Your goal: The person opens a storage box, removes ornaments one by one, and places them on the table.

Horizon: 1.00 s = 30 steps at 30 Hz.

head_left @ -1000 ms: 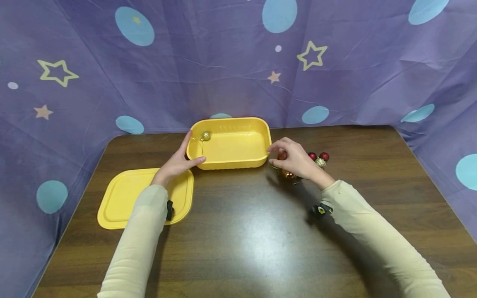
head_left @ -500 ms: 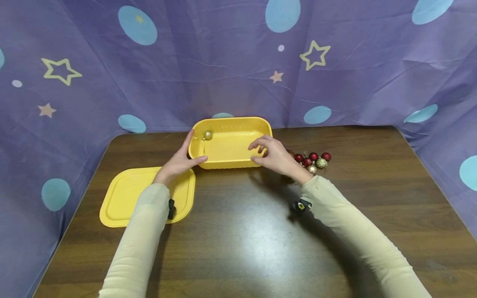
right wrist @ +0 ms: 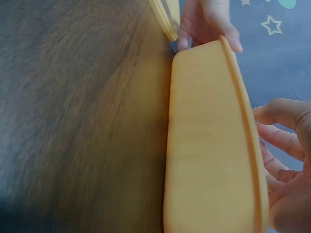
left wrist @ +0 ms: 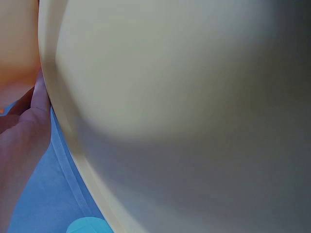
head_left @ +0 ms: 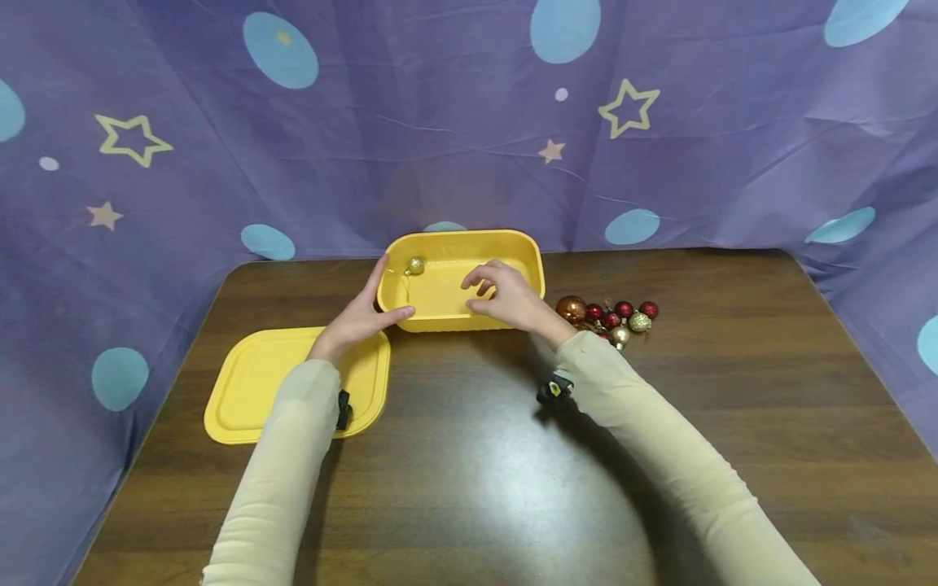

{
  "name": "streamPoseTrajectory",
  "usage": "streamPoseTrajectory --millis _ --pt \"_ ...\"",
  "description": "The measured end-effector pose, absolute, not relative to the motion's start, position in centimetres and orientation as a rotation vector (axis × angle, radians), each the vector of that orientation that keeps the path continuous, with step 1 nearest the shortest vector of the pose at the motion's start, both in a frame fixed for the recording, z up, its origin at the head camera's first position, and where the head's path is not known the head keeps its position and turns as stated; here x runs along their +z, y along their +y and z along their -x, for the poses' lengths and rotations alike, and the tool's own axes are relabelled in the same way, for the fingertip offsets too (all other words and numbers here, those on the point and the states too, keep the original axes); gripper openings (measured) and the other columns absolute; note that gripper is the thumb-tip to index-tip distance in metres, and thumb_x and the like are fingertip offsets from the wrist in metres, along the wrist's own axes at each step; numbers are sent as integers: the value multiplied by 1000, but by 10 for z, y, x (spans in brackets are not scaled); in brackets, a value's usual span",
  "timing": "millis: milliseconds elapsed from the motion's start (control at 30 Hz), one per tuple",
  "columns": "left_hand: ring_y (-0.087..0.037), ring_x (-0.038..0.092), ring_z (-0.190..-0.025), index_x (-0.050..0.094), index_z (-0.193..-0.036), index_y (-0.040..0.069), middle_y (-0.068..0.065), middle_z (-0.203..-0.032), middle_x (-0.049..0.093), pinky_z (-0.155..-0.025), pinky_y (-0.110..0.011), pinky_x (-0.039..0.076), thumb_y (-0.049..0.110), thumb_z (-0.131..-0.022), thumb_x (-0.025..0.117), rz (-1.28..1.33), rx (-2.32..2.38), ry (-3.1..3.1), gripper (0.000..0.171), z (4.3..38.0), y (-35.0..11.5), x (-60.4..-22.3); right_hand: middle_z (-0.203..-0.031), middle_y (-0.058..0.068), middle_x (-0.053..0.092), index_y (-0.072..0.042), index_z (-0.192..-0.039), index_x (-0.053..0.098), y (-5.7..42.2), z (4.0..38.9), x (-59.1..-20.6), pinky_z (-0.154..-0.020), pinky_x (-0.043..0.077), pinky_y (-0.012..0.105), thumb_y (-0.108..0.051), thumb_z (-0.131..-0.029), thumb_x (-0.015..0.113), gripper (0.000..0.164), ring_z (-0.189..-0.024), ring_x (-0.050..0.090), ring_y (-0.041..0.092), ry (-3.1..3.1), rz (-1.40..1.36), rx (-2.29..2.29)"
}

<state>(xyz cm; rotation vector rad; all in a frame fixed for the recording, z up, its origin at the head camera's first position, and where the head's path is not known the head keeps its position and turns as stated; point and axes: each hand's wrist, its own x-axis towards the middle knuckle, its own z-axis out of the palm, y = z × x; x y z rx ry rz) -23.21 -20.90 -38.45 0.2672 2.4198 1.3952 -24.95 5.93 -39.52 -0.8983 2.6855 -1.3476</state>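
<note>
A yellow plastic container (head_left: 447, 324) stands at the back of the table, with a small gold bauble (head_left: 416, 266) lying in its left end. My left hand (head_left: 355, 323) grips the container's left end, thumb along the front rim and fingers on the side wall. Over the container's right half, my right hand (head_left: 511, 299) hovers with loosely bent fingers. Its thumb and index finger are apart, and I see nothing between them. In the right wrist view, the container's wall (right wrist: 209, 141) partly hides the fingertips (right wrist: 262, 114) of this hand.
The yellow lid (head_left: 252, 382) lies flat at the left, under my left forearm. Right of the container are several baubles, including a copper one (head_left: 570, 309), red ones (head_left: 624, 309) and a gold one (head_left: 640, 323). A purple patterned curtain (head_left: 469, 187) hangs behind the table.
My right hand has moved left from beside the baubles to over the container, uncovering the copper bauble. The left hand keeps its grip on the container.
</note>
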Motion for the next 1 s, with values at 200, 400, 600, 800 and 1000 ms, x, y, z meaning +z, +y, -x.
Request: streamPoseTrajectory --millis 200,400,600,800,1000 --pt "-37 5 -143 -8 -156 24 -15 -160 -2 -114 -52 7 23 -90 70 -270 1414 2427 102 240 -214 -400 -105 19 61 5 -106 66 44 258 -398 -78 53 28 -2 -81 73 26 -93 65 30 2631 885 -1311" --pt "-34 7 -144 -8 -154 36 -11 -160 0 -114 -52 9 36 -88 71 -279 1400 2469 103 247 -219 -418 -117 14 63 3 -116 65 30 270 -397 -85 51 32 -5 -85 70 33 -100 64 30 2617 872 -1205" --pt "-40 10 -142 -8 -154 36 -16 -160 1 -112 -57 11 47 -83 73 -269 1383 2487 108 247 -220 -419 -128 14 60 2 -126 62 18 281 -397 -92 48 34 -7 -87 68 40 -109 61 32 2582 886 -1101" --pt "-35 9 -143 -8 -154 38 -5 -161 -2 -113 -55 11 38 -88 71 -267 1381 2471 103 247 -218 -419 -131 13 58 2 -128 59 10 287 -400 -95 47 36 -6 -88 68 42 -114 57 34 2523 821 -1158" --pt "-37 6 -143 -7 -156 28 -7 -161 -4 -113 -56 8 25 -89 71 -262 1425 2418 103 241 -216 -402 -130 14 58 2 -128 59 -4 295 -403 -95 47 35 -7 -89 67 40 -114 56 33 2490 781 -1240"
